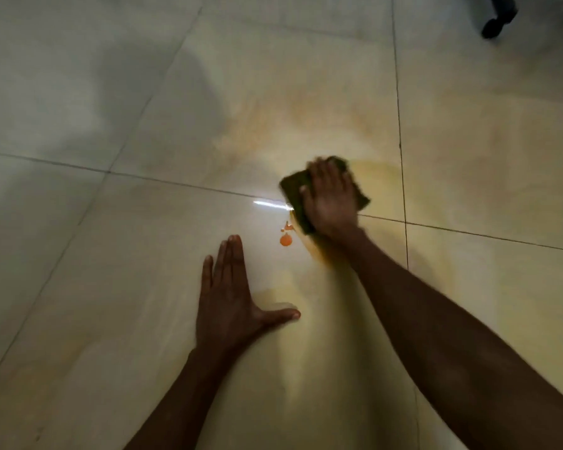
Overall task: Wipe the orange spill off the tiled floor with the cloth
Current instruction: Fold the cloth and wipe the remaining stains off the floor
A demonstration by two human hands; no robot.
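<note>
My right hand (330,198) lies flat on the cloth (294,186), fingers spread and straight, palm pushing it down onto the floor (111,287) so the whole pad drags rather than bunches. The cloth sits just beyond the grout line that crosses in front of me, near where it meets the line running away on my right. It is dark, olive-brown, folded into a thick rough square, its corners showing past my fingers and wrist; the hand is blurred, so I judge it is mid-stroke.

My left hand (231,300) is planted palm-down on the nearer tile, fingers together and thumb out to the side, holding nothing. I take it as my prop while I lean forward.

The spill (285,239) that remains thick is a small bright orange drop with a few specks above it, just beside the cloth's near-left edge, between my two hands. Around it the glossy cream tiles carry a thin yellowish smear, spreading beyond the cloth and back under my right forearm. The glaze is slick and reflective, so the film should lift easily, though it may also streak.
</note>
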